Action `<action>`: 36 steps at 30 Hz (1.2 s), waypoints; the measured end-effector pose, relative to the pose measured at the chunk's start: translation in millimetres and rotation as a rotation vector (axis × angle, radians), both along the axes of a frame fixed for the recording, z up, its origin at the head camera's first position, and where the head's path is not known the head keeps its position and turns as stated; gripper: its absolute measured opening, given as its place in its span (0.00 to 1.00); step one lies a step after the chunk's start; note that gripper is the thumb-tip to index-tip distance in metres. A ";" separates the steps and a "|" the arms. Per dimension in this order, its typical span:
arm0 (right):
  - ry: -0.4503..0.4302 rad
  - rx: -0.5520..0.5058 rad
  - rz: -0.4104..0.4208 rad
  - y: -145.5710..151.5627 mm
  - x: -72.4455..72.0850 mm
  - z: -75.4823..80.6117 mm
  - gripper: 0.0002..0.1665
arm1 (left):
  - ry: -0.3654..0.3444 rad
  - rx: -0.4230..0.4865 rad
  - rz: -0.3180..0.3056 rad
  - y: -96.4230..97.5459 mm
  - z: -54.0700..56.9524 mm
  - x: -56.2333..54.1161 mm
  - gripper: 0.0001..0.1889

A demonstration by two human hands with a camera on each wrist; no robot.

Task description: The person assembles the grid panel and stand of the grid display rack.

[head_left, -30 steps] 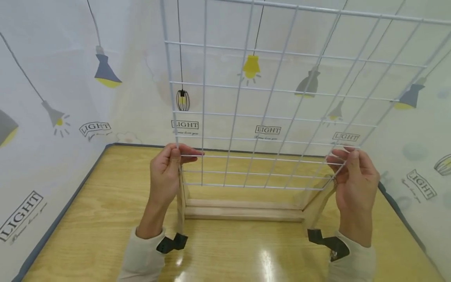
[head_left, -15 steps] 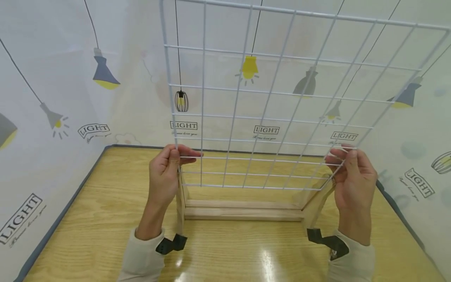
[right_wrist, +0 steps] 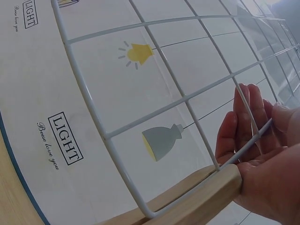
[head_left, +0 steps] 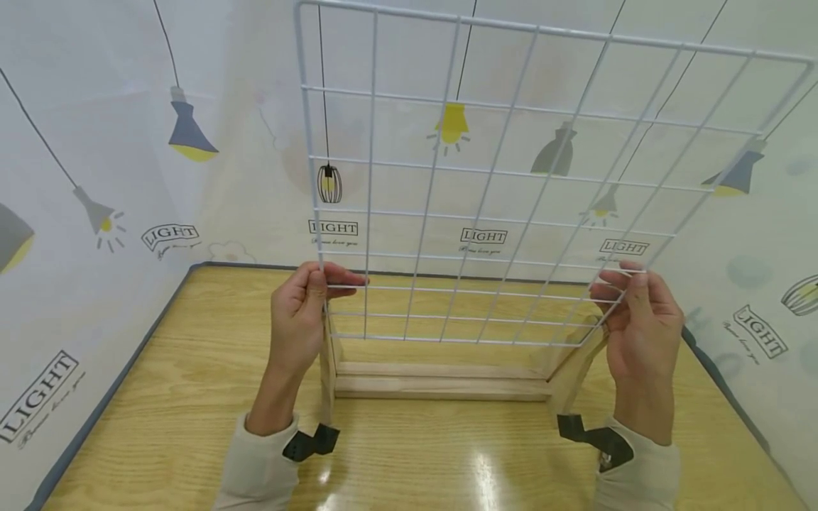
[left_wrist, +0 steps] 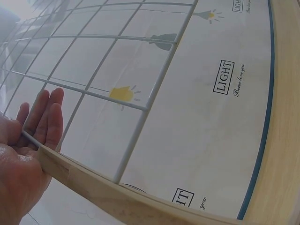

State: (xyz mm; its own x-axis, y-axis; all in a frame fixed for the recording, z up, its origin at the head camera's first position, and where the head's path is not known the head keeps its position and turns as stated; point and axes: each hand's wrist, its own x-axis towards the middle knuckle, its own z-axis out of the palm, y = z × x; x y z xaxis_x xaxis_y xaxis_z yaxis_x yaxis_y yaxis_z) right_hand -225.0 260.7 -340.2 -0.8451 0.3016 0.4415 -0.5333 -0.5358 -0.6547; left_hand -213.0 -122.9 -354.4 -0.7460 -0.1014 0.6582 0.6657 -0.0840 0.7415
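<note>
A white wire grid panel (head_left: 537, 30) leans up and back over a pale wooden stand (head_left: 441, 387) with two side pieces and a crossbar. My left hand (head_left: 299, 316) pinches the panel's left edge wire between thumb and fingers, low down. On the opposite edge my right hand (head_left: 647, 326) holds the wire the same way, its fingertips behind the grid. In the right wrist view, the lower corner of the grid (right_wrist: 107, 136) lies along the wooden side piece (right_wrist: 225, 187). The left wrist view has the other side piece (left_wrist: 84, 180) against the panel's edge, close to my palm.
The stand sits on a wood-grain table (head_left: 185, 369) with a dark blue border. White wall sheeting (head_left: 249, 128) printed with lamps surrounds the table at the back and both sides. Black straps (head_left: 312, 442) are on both sleeve cuffs.
The panel's top edge has come slightly lower in the head view, bringing its upper corners into sight. Both hands keep their hold, almost in the same spots.
</note>
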 end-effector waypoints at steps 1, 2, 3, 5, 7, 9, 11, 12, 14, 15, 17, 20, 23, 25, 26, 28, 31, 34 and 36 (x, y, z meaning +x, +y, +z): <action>0.000 -0.002 0.002 0.1 0.1 0.1 0.15 | -0.002 -0.003 0.002 0.1 0.3 0.3 0.18; -0.001 -0.002 0.004 0.2 0.1 0.2 0.15 | -0.004 -0.002 0.002 0.2 0.5 0.4 0.18; -0.002 -0.001 0.004 0.2 0.2 0.5 0.15 | -0.005 -0.003 0.004 0.3 0.6 0.4 0.18; -0.002 -0.003 0.007 0.4 0.3 0.8 0.15 | -0.004 -0.001 0.004 0.4 0.4 0.1 0.18; -0.004 -0.009 0.009 0.5 0.2 1.0 0.15 | -0.006 0.007 0.003 0.8 0.4 -0.2 0.18; -0.010 -0.011 0.004 0.4 0.1 0.9 0.16 | -0.006 0.010 0.004 0.8 0.1 -0.4 0.17; -0.017 -0.010 -0.004 0.4 -0.1 0.7 0.16 | -0.008 0.015 0.002 0.9 0.3 -0.5 0.17; -0.018 -0.008 -0.006 0.4 -0.2 0.7 0.16 | -0.009 0.016 0.002 0.9 0.4 -0.4 0.17; -0.020 0.004 -0.012 0.5 -0.3 0.6 0.16 | -0.011 0.019 0.001 1.0 0.6 -0.1 0.17; -0.017 0.006 -0.010 0.6 -0.4 0.6 0.15 | -0.012 0.019 0.001 1.1 0.7 0.0 0.17; -0.008 0.006 0.001 0.8 -0.5 0.6 0.15 | -0.011 0.018 0.003 1.1 0.6 0.1 0.17; 0.001 -0.002 0.017 1.0 -0.5 1.0 0.14 | -0.003 0.015 0.004 1.1 0.6 -0.1 0.17; -0.002 -0.013 0.026 0.8 -0.2 1.4 0.13 | 0.006 0.013 0.002 1.0 0.1 -0.5 0.17; -0.002 -0.015 0.029 0.6 0.0 1.7 0.13 | 0.009 0.016 -0.001 0.9 -0.3 -0.9 0.16; -0.001 -0.016 0.031 0.5 0.1 1.8 0.13 | 0.010 0.017 -0.002 0.9 -0.4 -1.0 0.16; 0.008 -0.019 0.040 0.4 0.3 2.0 0.13 | 0.010 0.017 -0.002 0.8 -0.5 -1.3 0.16; 0.023 -0.023 0.056 0.6 0.6 2.0 0.13 | 0.007 0.013 0.003 0.6 -0.3 -1.4 0.16; 0.030 -0.026 0.065 0.8 0.5 1.6 0.14 | 0.005 0.004 0.011 0.4 -0.4 -1.4 0.16; 0.032 -0.025 0.068 0.9 0.6 1.3 0.14 | 0.003 0.003 0.012 0.3 -0.7 -1.3 0.16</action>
State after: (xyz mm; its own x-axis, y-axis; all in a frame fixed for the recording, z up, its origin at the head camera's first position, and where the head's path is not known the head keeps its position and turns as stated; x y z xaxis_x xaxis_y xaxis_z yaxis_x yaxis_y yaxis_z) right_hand -224.4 261.6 -338.9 -0.8495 0.2552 0.4618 -0.5156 -0.5873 -0.6239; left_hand -214.3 -122.5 -355.1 -0.7426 -0.1118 0.6604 0.6691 -0.0781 0.7391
